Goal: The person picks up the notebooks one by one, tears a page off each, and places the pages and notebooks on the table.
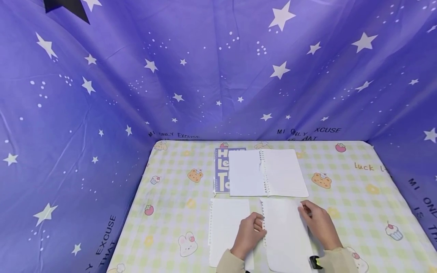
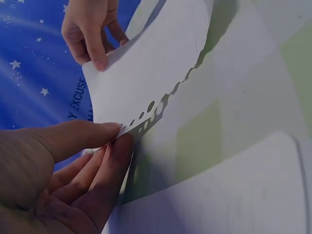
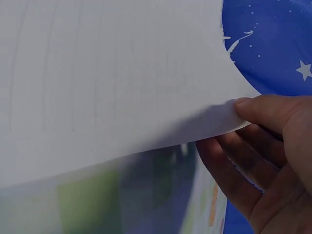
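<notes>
A loose-leaf sheet [image 1: 286, 235] with binder holes down its left side is held between both hands. My left hand [image 1: 249, 233] pinches the holed edge between thumb and fingers, and the sheet bends up there in the left wrist view. At the upper right corner my right hand [image 1: 320, 223] pinches the same sheet, thumb on top and fingers beneath, as the right wrist view shows. Beyond the hands lies an open ring-bound notebook [image 1: 285, 172], its white pages spread. Under my left forearm rests another holed sheet [image 1: 227, 223], partly covered by the hand and sleeve.
A purple notebook cover [image 1: 220, 172] with large white letters is partly hidden under the open notebook's left side. The table wears a green checked cloth [image 1: 170, 212] with cartoon prints. Purple star-patterned curtains [image 1: 218, 76] enclose it at the back and sides.
</notes>
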`<control>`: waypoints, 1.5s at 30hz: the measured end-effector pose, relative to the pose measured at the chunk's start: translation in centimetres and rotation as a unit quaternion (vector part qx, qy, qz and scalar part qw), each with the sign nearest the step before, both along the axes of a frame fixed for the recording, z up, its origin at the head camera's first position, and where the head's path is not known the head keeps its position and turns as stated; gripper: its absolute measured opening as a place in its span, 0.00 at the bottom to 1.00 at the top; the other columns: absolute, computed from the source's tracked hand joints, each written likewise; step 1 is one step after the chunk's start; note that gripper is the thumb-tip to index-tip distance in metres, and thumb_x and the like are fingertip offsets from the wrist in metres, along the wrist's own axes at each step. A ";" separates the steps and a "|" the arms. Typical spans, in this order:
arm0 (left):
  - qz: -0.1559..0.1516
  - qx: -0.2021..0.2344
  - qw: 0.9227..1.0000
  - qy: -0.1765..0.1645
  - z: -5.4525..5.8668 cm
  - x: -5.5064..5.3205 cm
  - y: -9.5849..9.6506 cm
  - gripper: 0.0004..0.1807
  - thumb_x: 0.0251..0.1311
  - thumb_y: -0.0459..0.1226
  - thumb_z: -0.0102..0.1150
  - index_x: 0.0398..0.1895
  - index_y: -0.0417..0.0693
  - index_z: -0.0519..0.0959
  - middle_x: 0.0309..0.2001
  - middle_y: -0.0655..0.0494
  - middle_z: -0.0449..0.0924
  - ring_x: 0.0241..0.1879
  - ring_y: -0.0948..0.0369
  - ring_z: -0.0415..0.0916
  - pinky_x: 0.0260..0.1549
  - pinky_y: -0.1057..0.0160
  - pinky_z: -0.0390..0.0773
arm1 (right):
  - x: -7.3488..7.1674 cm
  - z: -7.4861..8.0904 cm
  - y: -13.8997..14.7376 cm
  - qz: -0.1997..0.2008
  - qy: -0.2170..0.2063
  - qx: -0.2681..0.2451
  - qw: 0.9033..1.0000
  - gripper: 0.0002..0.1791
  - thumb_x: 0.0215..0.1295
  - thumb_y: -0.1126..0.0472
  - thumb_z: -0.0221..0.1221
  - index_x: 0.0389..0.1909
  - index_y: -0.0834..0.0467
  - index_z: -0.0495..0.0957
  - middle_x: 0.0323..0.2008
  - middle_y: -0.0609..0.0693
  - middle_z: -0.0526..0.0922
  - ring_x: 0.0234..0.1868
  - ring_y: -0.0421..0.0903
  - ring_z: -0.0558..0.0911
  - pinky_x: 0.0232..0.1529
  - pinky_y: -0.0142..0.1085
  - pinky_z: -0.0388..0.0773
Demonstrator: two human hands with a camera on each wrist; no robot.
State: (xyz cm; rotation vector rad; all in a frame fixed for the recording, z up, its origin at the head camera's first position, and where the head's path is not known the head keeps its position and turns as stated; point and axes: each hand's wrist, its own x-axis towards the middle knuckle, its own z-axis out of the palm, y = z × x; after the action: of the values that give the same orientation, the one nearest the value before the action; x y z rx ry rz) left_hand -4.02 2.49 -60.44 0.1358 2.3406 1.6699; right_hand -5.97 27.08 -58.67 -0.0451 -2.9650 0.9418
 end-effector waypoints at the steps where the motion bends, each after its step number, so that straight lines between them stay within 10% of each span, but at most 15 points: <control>1: 0.000 -0.008 1.000 0.000 0.1 0.0 0.0 0.25 0.47 0.22 0.69 0.51 0.41 0.78 0.30 0.63 0.79 0.26 0.76 0.75 0.28 0.75 0.80 | -0.1 -0.1 0.0 0.000 -0.008 0.001 1.000 0.08 0.68 0.63 0.59 0.42 0.63 0.82 0.32 0.52 0.85 0.33 0.47 0.82 0.34 0.44 0.80; 15: 0.013 -0.053 0.999 0.007 0.4 0.1 0.4 0.29 0.44 0.24 0.71 0.54 0.44 0.78 0.32 0.66 0.78 0.26 0.75 0.75 0.26 0.76 0.78 | -0.3 -1.2 0.2 0.006 0.005 0.016 1.000 0.10 0.65 0.65 0.61 0.46 0.65 0.80 0.30 0.49 0.77 0.30 0.44 0.72 0.29 0.36 0.69; 21: 0.030 -0.058 0.997 0.043 0.4 -0.3 0.2 0.24 0.44 0.23 0.71 0.49 0.42 0.81 0.34 0.60 0.81 0.28 0.72 0.78 0.28 0.77 0.79 | -0.2 -1.0 0.2 0.005 0.068 0.008 0.998 0.19 0.62 0.67 0.64 0.53 0.68 0.77 0.43 0.60 0.80 0.47 0.59 0.77 0.49 0.54 0.74; 45: 0.102 -0.045 0.986 0.123 2.3 -5.9 -3.1 0.16 0.51 0.25 0.67 0.46 0.38 0.82 0.38 0.47 0.82 0.36 0.54 0.83 0.35 0.72 0.82 | -2.5 -0.2 -2.5 0.043 0.106 -0.012 0.993 0.22 0.61 0.67 0.65 0.56 0.67 0.76 0.53 0.62 0.78 0.57 0.62 0.73 0.58 0.58 0.70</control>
State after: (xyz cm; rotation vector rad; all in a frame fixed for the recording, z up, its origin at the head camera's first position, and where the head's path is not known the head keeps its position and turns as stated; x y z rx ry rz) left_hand -9.92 -0.61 -58.17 0.0909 2.6897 1.7193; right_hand -8.51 24.60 -58.84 0.1736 -2.7798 0.9274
